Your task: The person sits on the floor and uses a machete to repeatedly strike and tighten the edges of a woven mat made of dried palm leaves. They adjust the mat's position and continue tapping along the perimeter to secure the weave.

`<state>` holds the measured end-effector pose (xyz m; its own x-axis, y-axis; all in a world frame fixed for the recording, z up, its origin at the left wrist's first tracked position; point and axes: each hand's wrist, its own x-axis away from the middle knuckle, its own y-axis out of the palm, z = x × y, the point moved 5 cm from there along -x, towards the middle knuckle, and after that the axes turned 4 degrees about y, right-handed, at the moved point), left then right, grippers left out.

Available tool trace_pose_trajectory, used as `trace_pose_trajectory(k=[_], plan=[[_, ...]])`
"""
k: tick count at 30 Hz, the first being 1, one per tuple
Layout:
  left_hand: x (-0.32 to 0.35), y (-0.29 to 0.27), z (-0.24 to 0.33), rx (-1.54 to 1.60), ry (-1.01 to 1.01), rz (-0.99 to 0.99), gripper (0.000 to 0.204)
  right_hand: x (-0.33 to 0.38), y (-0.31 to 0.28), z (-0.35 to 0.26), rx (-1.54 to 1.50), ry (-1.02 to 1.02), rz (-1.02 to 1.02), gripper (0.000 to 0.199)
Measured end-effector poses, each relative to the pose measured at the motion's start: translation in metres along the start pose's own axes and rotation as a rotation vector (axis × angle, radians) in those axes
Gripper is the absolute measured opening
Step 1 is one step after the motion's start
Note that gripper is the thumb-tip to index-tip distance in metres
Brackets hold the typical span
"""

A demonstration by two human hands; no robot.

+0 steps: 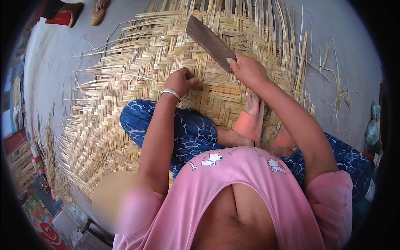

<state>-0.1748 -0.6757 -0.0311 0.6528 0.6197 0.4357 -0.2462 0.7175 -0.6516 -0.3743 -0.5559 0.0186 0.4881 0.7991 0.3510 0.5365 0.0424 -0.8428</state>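
Observation:
A large mat (137, 79) of flat, pale split-cane strips lies under me, woven in a zigzag pattern with loose strip ends at its edges. My right hand (248, 71) is closed around one end of a long, flat, dark-brown blade (210, 41), which points up and left over the mat's far part. On the weave rests my left hand (183, 82), with a silver bangle (171, 94) at its wrist. Its fingers curl downward and the thumb points right; whatever they grip is hidden. My bare foot (252, 105) is on the mat below the right hand.
Loose strips (333, 79) are scattered on the grey floor (325, 25) to the right. At the top left are another person's foot in a sandal (98, 16) and a red box-like thing (58, 18). Bundles of dry stalks (58, 166) lie at the left.

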Motion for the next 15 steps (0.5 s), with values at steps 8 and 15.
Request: trace_pose_trajectory(k=[8, 15], plan=[[0.004, 0.004, 0.004, -0.310, 0.051, -0.043, 0.038, 0.005, -0.005, -0.005, -0.022, 0.031, -0.017, 0.034], [-0.010, 0.001, 0.000, -0.262, -0.052, 0.047, 0.051, 0.000, -0.002, 0.001, -0.032, 0.019, 0.011, 0.038]])
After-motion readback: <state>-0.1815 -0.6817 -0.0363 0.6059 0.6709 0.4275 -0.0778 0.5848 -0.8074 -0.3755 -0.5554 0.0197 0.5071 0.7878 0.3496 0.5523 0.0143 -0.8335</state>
